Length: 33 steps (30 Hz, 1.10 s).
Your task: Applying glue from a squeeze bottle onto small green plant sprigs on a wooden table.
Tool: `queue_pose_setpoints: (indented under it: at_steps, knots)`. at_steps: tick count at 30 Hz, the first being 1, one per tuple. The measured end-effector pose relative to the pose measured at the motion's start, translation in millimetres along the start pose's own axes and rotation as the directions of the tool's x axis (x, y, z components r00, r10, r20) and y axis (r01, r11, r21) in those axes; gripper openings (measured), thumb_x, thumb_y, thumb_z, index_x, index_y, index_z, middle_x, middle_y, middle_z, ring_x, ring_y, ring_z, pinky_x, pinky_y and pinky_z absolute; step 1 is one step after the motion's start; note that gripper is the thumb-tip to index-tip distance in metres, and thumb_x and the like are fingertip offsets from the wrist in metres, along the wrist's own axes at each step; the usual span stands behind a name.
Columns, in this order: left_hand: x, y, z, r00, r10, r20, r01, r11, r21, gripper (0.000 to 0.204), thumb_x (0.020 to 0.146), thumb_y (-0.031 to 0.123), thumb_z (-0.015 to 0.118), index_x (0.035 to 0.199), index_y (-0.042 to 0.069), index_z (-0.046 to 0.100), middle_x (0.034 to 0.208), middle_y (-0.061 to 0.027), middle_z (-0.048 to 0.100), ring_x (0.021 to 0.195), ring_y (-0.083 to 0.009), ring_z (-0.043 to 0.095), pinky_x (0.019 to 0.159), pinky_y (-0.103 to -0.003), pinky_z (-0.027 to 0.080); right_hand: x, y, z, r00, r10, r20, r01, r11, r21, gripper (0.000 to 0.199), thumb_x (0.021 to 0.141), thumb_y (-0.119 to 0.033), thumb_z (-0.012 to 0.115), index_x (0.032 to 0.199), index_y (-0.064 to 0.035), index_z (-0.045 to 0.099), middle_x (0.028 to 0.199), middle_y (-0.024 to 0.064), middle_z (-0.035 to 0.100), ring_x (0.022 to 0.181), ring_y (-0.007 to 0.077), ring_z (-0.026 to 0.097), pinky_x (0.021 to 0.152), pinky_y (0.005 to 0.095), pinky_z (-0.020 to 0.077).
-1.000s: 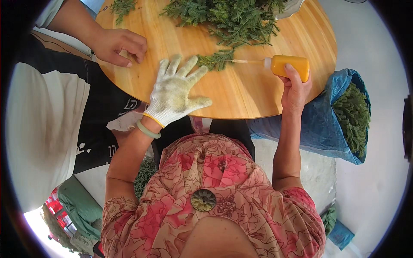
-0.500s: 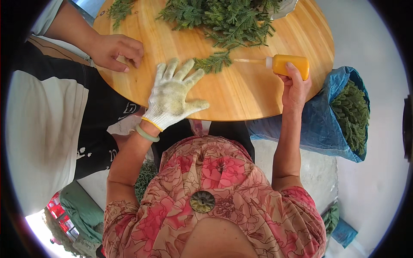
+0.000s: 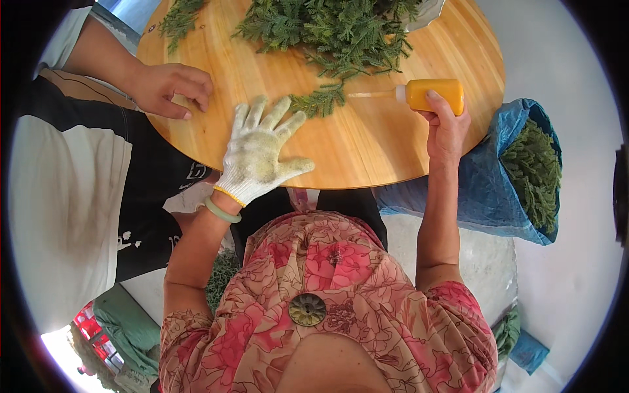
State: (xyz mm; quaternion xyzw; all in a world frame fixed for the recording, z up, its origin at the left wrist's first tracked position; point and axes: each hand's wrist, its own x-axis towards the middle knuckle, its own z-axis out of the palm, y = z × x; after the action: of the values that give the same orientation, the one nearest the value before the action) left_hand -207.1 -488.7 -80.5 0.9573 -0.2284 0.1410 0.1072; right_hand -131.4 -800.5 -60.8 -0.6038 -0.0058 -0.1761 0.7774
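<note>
My left hand, in a white knit work glove with a yellow cuff edge, lies spread on the round wooden table, its fingers apart and holding nothing. Just beyond its fingertips is a small green fir-like sprig. My bare right hand is wrapped round a yellow squeeze bottle with a white collar and a long thin nozzle. The bottle is held sideways, its nozzle pointing left, the tip close to the sprig. Whether the tip touches the sprig I cannot tell.
A pile of green sprigs covers the table's far middle, beside a silvery object. Another sprig lies far left. At the left edge rests another person's hand. A blue sack of greenery leans at the right.
The whole view has shifted slightly. My right hand holds the bottle much as before, and my left hand stays spread on the table.
</note>
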Motion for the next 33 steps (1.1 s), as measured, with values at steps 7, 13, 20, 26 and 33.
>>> queue_pose_setpoints:
  at_steps: [7,13,20,26,33]
  knots:
    - [-0.1,0.1,-1.6,1.0,0.001,0.009,-0.001,1.0,0.002,0.075,0.076,0.058,0.069,0.134,0.012,0.058,0.144,-0.0158,0.047,0.133,-0.0416,0.038,0.113,-0.055,0.023,22.2,-13.7,-1.1,0.995,0.018,0.097,-0.016,1.0,-0.023,0.036,0.079,-0.01,0.075,0.108,0.0013,0.057,0.095,0.01,0.064,0.081,0.02,0.068,0.067,0.033,0.0586]
    - [-1.1,-0.6,-1.7,1.0,-0.003,0.019,0.003,1.0,0.006,0.076,0.077,0.059,0.068,0.135,0.012,0.057,0.146,-0.0157,0.046,0.134,-0.041,0.037,0.114,-0.055,0.022,48.6,-17.5,2.4,0.979,0.1,0.178,-0.097,0.995,-0.024,0.035,0.08,-0.015,0.074,0.106,0.0031,0.058,0.093,0.0122,0.066,0.078,0.0213,0.068,0.067,0.0342,0.0598]
    - [-1.5,-0.4,-2.9,0.999,-0.012,0.034,0.013,1.0,-0.012,0.076,0.077,0.058,0.068,0.136,0.012,0.057,0.147,-0.0157,0.045,0.135,-0.0417,0.036,0.115,-0.056,0.02,70.1,-2.2,7.2,0.939,0.244,0.242,-0.228,0.969,-0.091,0.033,0.083,-0.018,0.072,0.105,0.003,0.059,0.091,0.0132,0.067,0.074,0.0213,0.068,0.067,0.0354,0.06]
    - [-1.4,-0.9,-3.6,0.999,-0.016,0.047,0.017,1.0,-0.026,0.076,0.077,0.058,0.068,0.136,0.013,0.057,0.147,-0.0159,0.045,0.136,-0.0422,0.035,0.115,-0.056,0.019,80.0,1.6,6.5,0.931,0.257,0.258,-0.232,0.965,-0.122,0.032,0.082,-0.019,0.073,0.102,0.0018,0.059,0.085,0.0117,0.067,0.066,0.0177,0.065,0.067,0.0346,0.0598]
    - [-1.2,-3.3,-2.7,0.999,-0.014,0.05,0.016,0.999,-0.04,0.075,0.076,0.058,0.069,0.136,0.013,0.057,0.146,-0.0163,0.045,0.136,-0.0424,0.035,0.115,-0.057,0.019,93.8,7.9,-6.1,0.923,0.282,0.263,-0.264,0.959,-0.103,0.031,0.082,-0.02,0.073,0.101,0.0003,0.06,0.084,0.0108,0.066,0.063,0.0166,0.063,0.065,0.0341,0.058]
